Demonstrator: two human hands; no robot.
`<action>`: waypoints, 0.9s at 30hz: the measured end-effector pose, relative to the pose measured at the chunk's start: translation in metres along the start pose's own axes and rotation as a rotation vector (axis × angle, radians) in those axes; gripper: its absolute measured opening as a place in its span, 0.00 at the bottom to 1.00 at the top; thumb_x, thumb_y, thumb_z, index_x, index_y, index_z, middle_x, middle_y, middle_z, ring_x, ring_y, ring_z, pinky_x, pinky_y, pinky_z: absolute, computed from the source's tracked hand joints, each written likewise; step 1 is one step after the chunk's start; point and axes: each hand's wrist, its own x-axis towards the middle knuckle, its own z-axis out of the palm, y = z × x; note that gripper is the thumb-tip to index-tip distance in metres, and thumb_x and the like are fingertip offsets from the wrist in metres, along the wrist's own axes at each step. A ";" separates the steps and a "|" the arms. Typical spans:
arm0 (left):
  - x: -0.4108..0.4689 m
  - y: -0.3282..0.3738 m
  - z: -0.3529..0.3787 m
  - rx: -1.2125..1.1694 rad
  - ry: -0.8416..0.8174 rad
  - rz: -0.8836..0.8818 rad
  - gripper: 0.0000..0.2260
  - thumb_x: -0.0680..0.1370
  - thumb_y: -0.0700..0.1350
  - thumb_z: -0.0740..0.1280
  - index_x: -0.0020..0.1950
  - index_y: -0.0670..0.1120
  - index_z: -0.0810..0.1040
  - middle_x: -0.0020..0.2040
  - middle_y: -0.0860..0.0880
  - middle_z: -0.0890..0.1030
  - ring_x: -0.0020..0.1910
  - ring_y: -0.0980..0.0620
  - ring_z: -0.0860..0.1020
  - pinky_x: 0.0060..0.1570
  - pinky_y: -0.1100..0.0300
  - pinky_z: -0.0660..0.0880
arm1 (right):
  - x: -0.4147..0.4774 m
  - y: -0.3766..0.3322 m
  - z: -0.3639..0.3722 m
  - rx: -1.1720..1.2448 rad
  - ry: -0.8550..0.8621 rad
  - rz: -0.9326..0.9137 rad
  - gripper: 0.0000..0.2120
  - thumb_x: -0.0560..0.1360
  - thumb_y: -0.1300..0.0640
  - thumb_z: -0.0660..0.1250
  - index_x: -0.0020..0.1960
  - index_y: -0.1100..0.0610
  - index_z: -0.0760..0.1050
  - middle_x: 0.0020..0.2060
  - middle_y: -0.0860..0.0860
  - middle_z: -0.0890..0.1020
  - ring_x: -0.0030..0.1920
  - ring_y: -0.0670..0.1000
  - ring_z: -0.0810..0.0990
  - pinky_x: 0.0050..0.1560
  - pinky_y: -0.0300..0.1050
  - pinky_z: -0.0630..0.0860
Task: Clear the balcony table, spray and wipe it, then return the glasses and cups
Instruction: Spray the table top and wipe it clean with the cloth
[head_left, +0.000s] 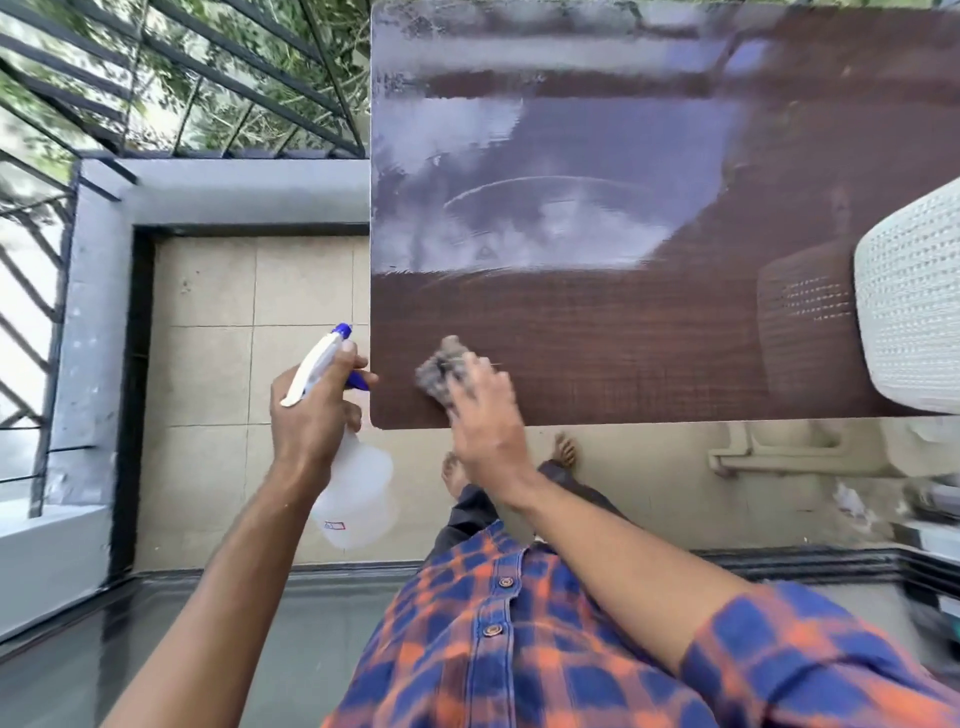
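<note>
The dark brown wooden table fills the upper right of the head view, bare and glossy, with wet streaks across its far half. My right hand presses a crumpled grey cloth onto the table's near left corner; the hand is blurred. My left hand grips the neck of a clear spray bottle with a white and blue trigger head, held just off the table's left edge. No glasses or cups are in view.
A white woven chair stands at the table's right side. A grey parapet with black metal grille runs along the left and far sides. Beige floor tiles lie left of the table. My bare feet stand under the table's near edge.
</note>
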 end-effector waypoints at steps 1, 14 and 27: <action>-0.001 -0.001 -0.005 -0.005 0.017 -0.001 0.13 0.81 0.50 0.67 0.51 0.40 0.83 0.43 0.40 0.84 0.22 0.51 0.69 0.25 0.63 0.69 | 0.011 -0.024 0.006 0.032 -0.050 -0.064 0.23 0.77 0.60 0.65 0.71 0.61 0.72 0.75 0.63 0.67 0.75 0.64 0.64 0.77 0.60 0.55; -0.035 -0.011 0.035 -0.068 0.075 -0.004 0.11 0.81 0.52 0.67 0.46 0.47 0.82 0.42 0.41 0.83 0.27 0.50 0.72 0.26 0.61 0.69 | 0.002 0.120 -0.074 0.065 -0.406 -0.814 0.16 0.70 0.61 0.70 0.57 0.51 0.82 0.74 0.50 0.72 0.74 0.57 0.69 0.74 0.58 0.65; -0.132 0.005 0.259 -0.127 0.021 0.068 0.14 0.79 0.54 0.68 0.44 0.44 0.82 0.43 0.36 0.84 0.25 0.46 0.70 0.29 0.57 0.68 | -0.073 0.314 -0.209 0.588 -0.340 -0.036 0.16 0.73 0.60 0.67 0.59 0.54 0.83 0.66 0.51 0.79 0.66 0.49 0.77 0.68 0.42 0.71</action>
